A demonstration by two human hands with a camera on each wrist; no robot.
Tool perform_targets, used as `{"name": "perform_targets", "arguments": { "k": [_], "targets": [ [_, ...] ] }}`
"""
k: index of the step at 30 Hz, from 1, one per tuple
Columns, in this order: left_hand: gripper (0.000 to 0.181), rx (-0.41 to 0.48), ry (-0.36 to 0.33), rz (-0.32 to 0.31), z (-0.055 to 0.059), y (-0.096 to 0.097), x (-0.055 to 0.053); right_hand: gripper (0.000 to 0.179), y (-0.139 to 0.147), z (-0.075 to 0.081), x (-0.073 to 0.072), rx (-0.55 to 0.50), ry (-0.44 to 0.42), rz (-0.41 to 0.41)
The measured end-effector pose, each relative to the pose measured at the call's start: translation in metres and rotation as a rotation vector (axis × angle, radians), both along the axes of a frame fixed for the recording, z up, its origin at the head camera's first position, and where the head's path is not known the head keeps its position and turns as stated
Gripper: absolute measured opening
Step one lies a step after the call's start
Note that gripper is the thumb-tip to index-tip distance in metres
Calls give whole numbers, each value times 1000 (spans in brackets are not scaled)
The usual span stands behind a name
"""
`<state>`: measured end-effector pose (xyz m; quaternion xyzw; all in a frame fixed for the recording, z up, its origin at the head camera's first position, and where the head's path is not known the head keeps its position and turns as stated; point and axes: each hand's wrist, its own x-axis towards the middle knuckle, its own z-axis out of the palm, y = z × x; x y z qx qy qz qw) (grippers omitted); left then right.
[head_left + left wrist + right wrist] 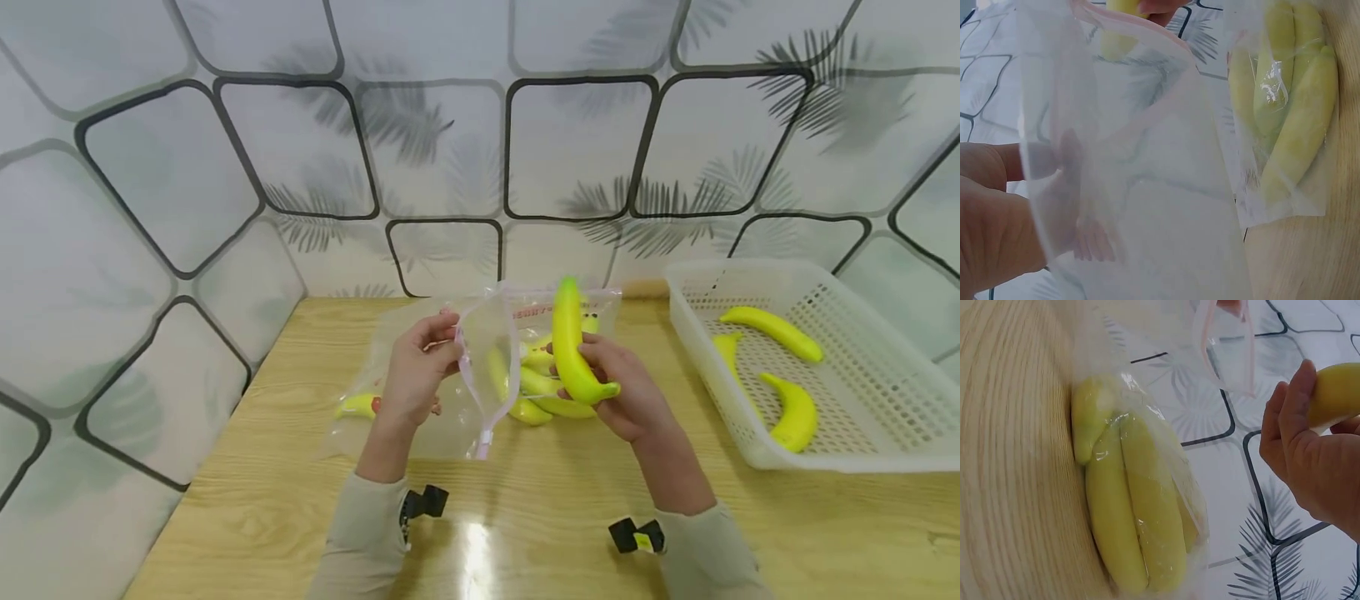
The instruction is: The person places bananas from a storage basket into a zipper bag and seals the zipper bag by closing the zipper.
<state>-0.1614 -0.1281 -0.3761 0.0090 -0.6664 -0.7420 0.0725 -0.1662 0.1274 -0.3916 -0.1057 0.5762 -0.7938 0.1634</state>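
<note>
My left hand (416, 367) pinches the edge of a clear zip bag (1172, 231) with a pink rim, and its mouth gapes to the right. In the head view my right hand (630, 400) holds a yellow toy banana (572, 346), green at its upper tip, just right of that mouth. Behind and below the banana, a filled clear bag (1141, 506) with several bananas in it lies on the table. A yellow piece with a red spot (358, 407) shows by the left wrist, overlapped by clear plastic.
A white perforated basket (885, 333) stands on the right of the wooden table (247, 500), with three bananas (797, 412) in it. A patterned wall covering (442, 150) rises behind the table's far edge and along the left side.
</note>
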Motion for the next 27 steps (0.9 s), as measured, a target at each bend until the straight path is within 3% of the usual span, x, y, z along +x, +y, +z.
{"name": "perform_targets", "arguments": {
  "k": [4,14,20,27],
  "targets": [
    [38,-2,-4,-8,0,-4,0,50,-5,-1,-1,37,8,-2],
    [38,12,-5,-5,1,-3,1,58,-14,-6,1,201,29,-99],
    [39,7,-9,-13,2,-2,2,55,-18,-10,5,276,23,-33],
    [39,6,-4,-24,4,-1,3,54,-29,-17,7,290,15,64]
  ]
}}
